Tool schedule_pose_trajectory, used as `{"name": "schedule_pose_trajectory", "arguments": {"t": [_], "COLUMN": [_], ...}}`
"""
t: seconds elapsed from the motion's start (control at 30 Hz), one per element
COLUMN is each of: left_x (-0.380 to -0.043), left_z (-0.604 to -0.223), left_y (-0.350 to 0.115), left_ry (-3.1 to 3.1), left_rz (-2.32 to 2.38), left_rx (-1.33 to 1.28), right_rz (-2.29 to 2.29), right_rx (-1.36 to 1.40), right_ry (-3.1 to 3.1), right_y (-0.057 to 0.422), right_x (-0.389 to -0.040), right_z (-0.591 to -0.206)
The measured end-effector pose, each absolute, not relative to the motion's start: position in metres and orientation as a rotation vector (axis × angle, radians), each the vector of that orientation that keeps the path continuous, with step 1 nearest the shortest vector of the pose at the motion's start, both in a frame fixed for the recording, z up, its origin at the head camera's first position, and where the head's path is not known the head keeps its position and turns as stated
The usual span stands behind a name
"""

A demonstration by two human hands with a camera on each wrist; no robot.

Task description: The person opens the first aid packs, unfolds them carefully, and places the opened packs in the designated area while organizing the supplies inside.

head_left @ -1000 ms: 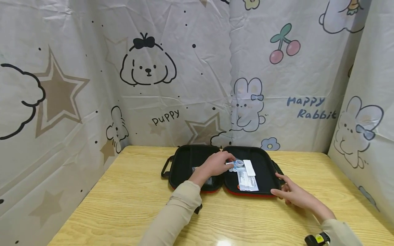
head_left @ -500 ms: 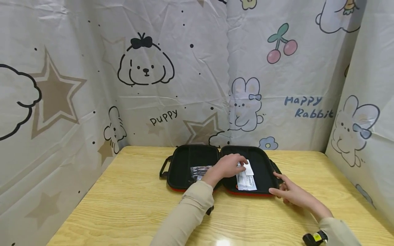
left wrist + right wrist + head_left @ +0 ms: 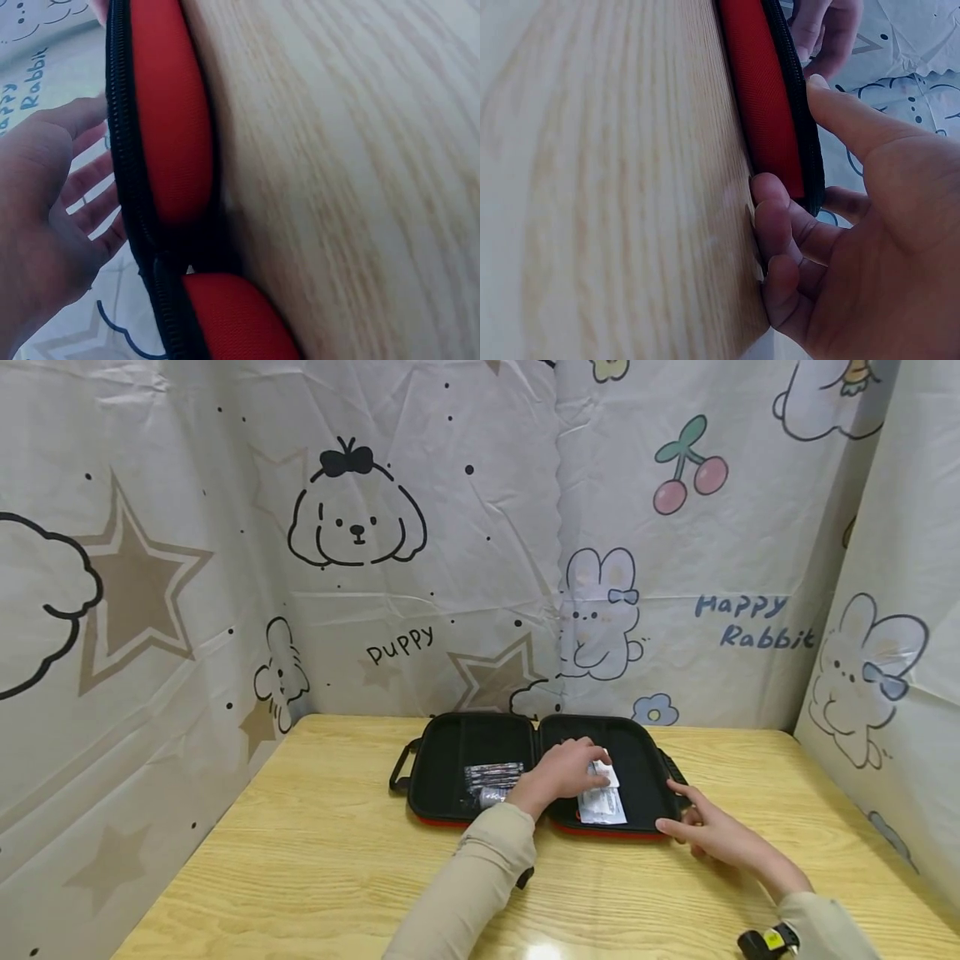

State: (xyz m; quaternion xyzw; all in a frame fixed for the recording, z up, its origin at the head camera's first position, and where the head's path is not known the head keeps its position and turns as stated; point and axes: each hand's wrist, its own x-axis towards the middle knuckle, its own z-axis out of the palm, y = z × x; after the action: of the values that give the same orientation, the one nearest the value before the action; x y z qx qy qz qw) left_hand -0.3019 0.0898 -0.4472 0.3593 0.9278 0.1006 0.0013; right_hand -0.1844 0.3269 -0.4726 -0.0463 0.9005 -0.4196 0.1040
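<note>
A black-lined zippered case [image 3: 645,777] with a red shell lies unfolded on the table. My left hand [image 3: 566,768] reaches over its right half, thumb and fingers apart, beside a small white packet [image 3: 609,770]. Below that packet lies a printed foil sachet [image 3: 602,807]. In the left wrist view my left hand [image 3: 56,202] has loosely bent fingers going behind the case's zipped rim [image 3: 124,135]. My right hand [image 3: 712,835] holds the case's right front corner; in the right wrist view its thumb is at the zipped rim and fingers curl by the red shell [image 3: 761,97].
The case's left half holds several thin wrapped sticks [image 3: 493,774] and a pale roll-like item [image 3: 491,797]. A carry handle [image 3: 402,768] sticks out at left. The wooden table [image 3: 315,835] backs onto a patterned cloth [image 3: 390,468].
My left hand has moved right and slightly forward across the right half, uncovering the wrapped sticks. The white ring and blue-white packet beside it are no longer visible. My right hand stays put.
</note>
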Motion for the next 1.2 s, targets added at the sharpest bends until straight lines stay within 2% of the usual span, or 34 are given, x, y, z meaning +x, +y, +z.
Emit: {"name": "schedule_pose_trajectory", "arguments": {"t": [0.3, 0.73, 1.2], "left_x": [-0.303, -0.298, -0.309], "left_z": [-0.456, -0.454, -0.451], "left_y": [0.095, 0.095, 0.066], "left_ry": [2.929, 2.94, 3.406], "left_rz": [0.232, 0.208, 0.437], "left_rx": [1.086, 1.218, 1.401], "right_rz": [-1.241, -1.232, -1.236], "right_rx": [-0.152, -0.126, -0.14], "right_ry": [2.66, 2.662, 2.663], "right_y": [0.328, 0.329, 0.326], "right_x": [-0.186, -0.185, -0.186], "right_z": [-0.471, -0.47, -0.474]}}
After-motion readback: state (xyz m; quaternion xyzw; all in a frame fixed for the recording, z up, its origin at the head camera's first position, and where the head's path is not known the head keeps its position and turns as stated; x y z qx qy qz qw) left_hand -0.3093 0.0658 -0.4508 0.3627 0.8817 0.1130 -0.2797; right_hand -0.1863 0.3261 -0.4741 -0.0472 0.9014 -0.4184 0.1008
